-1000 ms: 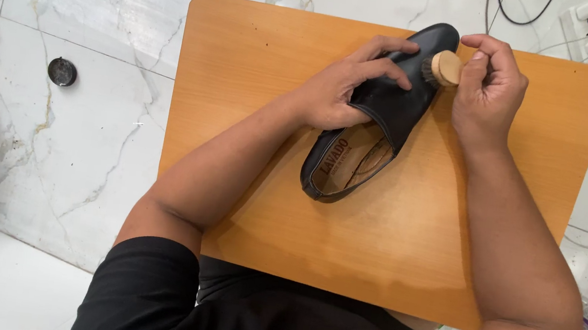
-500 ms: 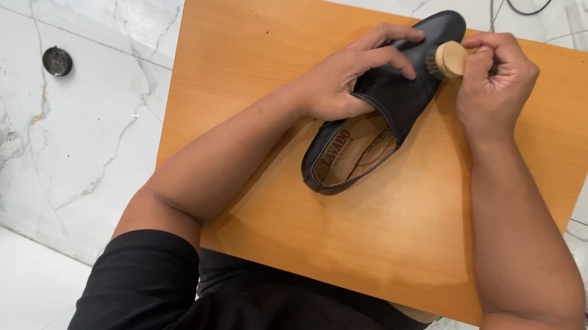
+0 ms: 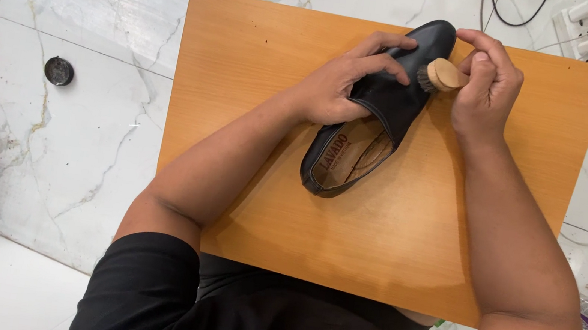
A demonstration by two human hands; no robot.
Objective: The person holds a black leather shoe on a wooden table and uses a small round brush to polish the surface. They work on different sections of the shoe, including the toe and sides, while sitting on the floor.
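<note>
- Black shoe (image 3: 393, 99) lying on the wooden bench (image 3: 261, 70), toe pointing away.
- Left hand (image 3: 347, 81) curled over the shoe's upper, gripping it.
- Right hand (image 3: 488, 85) closed around a small wooden brush (image 3: 442, 76), bristles against the shoe's toe.

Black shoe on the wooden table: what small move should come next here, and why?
Probably a short brush stroke along the toe: the right hand presses the small wooden brush against the black shoe near its toe, while the left hand steadies the upper.
</note>
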